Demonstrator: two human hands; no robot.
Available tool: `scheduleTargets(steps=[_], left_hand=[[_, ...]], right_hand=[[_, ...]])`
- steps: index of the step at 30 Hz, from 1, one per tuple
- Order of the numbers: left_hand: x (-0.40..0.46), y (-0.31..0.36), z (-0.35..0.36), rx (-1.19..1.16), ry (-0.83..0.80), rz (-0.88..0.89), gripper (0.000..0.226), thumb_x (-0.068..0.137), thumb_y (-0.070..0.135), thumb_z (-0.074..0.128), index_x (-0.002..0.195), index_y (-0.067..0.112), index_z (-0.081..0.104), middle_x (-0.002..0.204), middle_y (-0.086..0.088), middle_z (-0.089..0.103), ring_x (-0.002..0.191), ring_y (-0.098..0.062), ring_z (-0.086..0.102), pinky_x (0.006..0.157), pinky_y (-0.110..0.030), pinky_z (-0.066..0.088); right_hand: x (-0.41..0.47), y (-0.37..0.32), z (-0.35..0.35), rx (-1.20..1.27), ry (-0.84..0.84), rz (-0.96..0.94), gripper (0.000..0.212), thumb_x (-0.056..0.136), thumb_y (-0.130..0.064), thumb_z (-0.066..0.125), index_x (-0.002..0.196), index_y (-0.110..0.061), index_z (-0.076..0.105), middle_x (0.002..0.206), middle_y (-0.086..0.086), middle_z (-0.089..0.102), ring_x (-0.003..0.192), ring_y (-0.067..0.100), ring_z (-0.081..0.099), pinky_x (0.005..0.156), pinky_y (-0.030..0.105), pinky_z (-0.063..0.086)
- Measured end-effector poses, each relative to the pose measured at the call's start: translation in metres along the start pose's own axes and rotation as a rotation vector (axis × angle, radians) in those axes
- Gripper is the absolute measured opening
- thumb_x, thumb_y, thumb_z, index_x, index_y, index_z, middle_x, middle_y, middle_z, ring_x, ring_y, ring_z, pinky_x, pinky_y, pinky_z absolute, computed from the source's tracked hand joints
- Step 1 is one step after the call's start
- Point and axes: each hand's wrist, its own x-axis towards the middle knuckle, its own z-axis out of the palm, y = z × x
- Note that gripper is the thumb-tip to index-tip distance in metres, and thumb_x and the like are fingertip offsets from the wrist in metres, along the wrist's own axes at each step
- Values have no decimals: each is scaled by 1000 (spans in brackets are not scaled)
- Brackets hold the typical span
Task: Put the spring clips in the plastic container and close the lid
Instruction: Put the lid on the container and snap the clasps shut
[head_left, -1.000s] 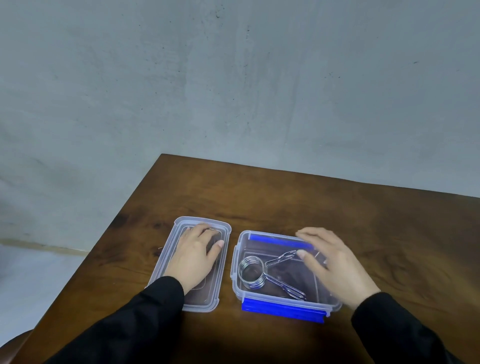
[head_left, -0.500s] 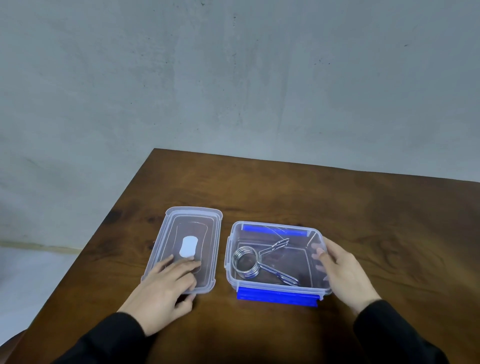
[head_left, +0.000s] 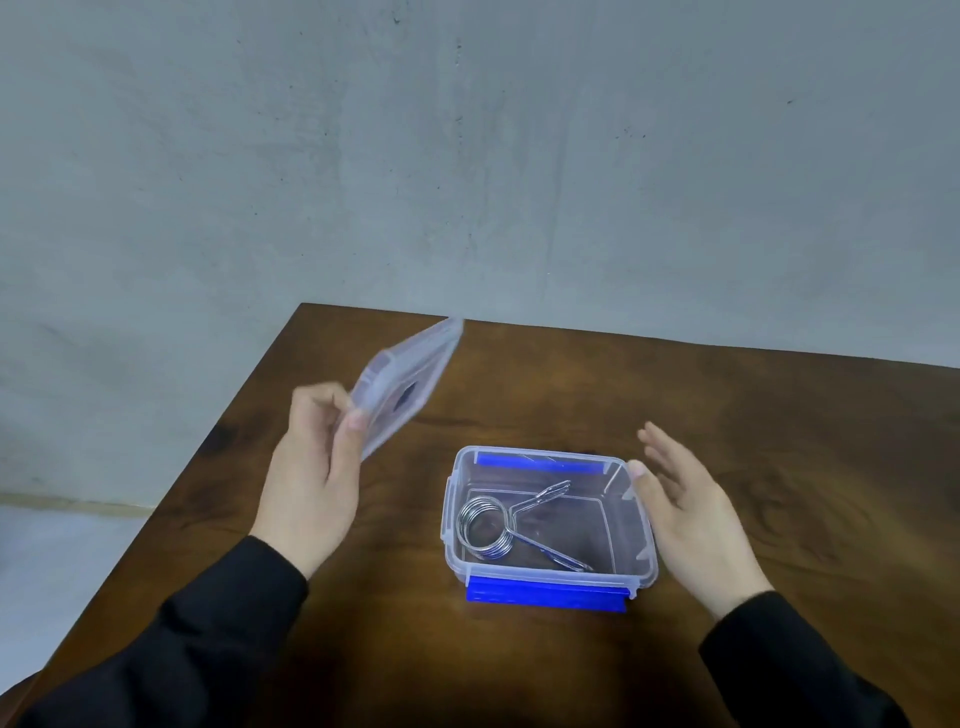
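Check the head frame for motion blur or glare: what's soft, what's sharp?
Head view: the lid, lifted and tilted in the left hand, is smeared by motion blur, as are that hand's fingertips. The container and spring clip inside it read sharp. The right hand, open beside the container, is slightly soft. No harsh glare; dark vignette-like shadow on the table near the sleeves.

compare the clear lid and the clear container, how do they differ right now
The clear plastic lid is tilted in the air, pinched by the left hand; the clear plastic container sits flat on the brown wooden table. The lid is empty; the container holds a metal spring clip and has blue latches. Both are transparent rectangles.
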Motion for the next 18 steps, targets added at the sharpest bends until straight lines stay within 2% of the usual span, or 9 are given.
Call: scheduleTargets(steps=[2,5,7,9,10,12,13,15,18], left_hand=[[5,28,4,-335,-37,-67,16,104,35,41,100,20,44,105,-8,70,96,-23,71,76,-50,60],[4,64,16,-795,-168,-304,17,106,24,37,103,12,47,106,-17,75,95,-36,74,76,-51,62],[2,68,27,-869,-213,-471,19,106,25,40,106,10,52,103,-19,76,92,-39,74,79,-51,61],[-1,61,39,-842,-173,-573,19,105,23,44,112,10,57,102,-15,77,89,-34,75,78,-47,63],[-4,55,45,-790,-144,-590,19,104,23,47,114,13,59,102,-10,77,89,-29,76,77,-43,63],[-11,43,59,-660,-150,-543,19,101,24,54,116,20,65,100,2,77,91,-16,75,72,-30,62],[-15,37,65,-598,-175,-508,20,100,24,56,117,24,66,99,8,77,91,-11,74,69,-26,61],[-22,24,75,-496,-209,-493,24,99,24,59,121,27,67,98,11,77,90,-8,74,66,-28,62],[-25,11,84,-373,-211,-550,33,98,28,60,130,25,62,106,7,75,91,-12,74,69,-34,64]], right_hand=[[-2,-17,-6,32,-62,-74,66,91,-51,54,152,-37,34,148,-18,46,134,4,47,95,19,43],[-5,-35,-12,133,-146,-88,63,90,-54,51,149,-39,38,139,-22,56,123,0,57,100,27,48],[-9,-38,-16,159,-123,-62,43,94,-48,53,137,-42,52,122,-18,69,109,4,67,85,27,58],[-13,-35,-19,118,-29,-20,29,97,-37,57,125,-40,60,108,-16,74,99,4,70,71,20,58],[-15,-29,-20,98,3,12,26,97,-35,59,122,-37,64,105,-15,74,98,5,70,70,20,57],[-17,-21,-21,53,17,73,24,95,-34,63,118,-30,68,104,-14,74,98,8,69,70,23,56],[-18,-17,-19,15,17,92,22,94,-33,64,115,-28,68,102,-13,73,95,6,68,66,19,55],[-17,-10,-16,-67,23,104,12,94,-32,65,106,-32,64,91,-18,67,84,0,63,55,10,47],[-12,-3,-10,-186,38,109,3,94,-33,65,92,-32,67,86,-15,65,82,6,65,57,17,49]])
